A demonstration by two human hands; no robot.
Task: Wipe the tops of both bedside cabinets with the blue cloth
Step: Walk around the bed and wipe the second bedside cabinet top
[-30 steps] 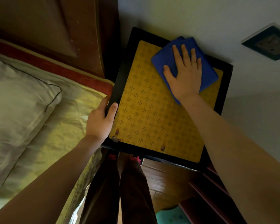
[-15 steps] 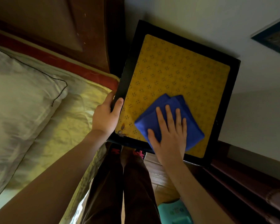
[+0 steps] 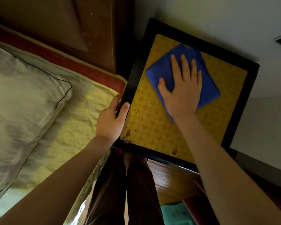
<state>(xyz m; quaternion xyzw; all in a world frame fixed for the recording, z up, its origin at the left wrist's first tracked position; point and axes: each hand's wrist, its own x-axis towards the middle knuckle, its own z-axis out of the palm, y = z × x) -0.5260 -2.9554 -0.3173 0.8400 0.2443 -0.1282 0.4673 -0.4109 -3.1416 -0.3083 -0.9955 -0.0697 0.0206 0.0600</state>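
Observation:
A black-framed bedside cabinet (image 3: 137, 69) with a yellow patterned top (image 3: 152, 120) stands against the wall beside the bed. A folded blue cloth (image 3: 209, 88) lies flat on the far middle of the top. My right hand (image 3: 183, 91) presses on the cloth with flat, spread fingers. My left hand (image 3: 111, 119) grips the cabinet's left edge, thumb on the black rim. Only this one cabinet is in view.
The bed with a yellowish sheet (image 3: 75, 127) and a white pillow (image 3: 19, 101) lies to the left, below a dark wooden headboard (image 3: 58, 25). My legs (image 3: 125, 190) stand on wooden floor in front of the cabinet. A teal item (image 3: 177, 215) sits on the floor.
My right hand slid the cloth from the far right corner to the near edge, then back up to the far middle. My left hand stayed on the cabinet's edge.

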